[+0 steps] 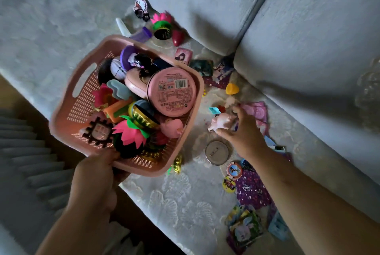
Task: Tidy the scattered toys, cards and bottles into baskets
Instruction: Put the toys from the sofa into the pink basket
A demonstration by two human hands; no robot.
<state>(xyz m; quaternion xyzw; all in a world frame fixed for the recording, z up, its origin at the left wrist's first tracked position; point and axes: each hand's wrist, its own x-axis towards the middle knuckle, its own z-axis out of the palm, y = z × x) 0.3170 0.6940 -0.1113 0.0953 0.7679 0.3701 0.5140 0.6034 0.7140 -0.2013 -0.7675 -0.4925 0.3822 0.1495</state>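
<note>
**Fig. 1.** One pink basket (82, 108) is lying centre-left of the frame, overhanging the front edge of the sofa seat (174, 203); I cannot tell whether it is resting or lifted. My left hand (96, 174) is gripping its lower rim, thumb hooked over the edge. The basket is holding a heap of toys, among them one round pink tin (171, 92) turned label-up and two pink-and-green lotus toys (131, 133).

My right hand (244, 131), right of centre, is closing its fingers round one pale pink toy figure (221, 122), just beside the basket's right wall.

Around it, on the seat, are lying: a third lotus toy (161, 23) and one red strawberry-shaped piece (177, 37) at upper centre; one yellow piece (232, 88); three round badges (218, 153) below my right hand, one of them showing its pin side; and purple card packets (251, 191) at lower right, partly hidden under my forearm. Two grey back cushions (308, 38) are filling the upper right.
</note>
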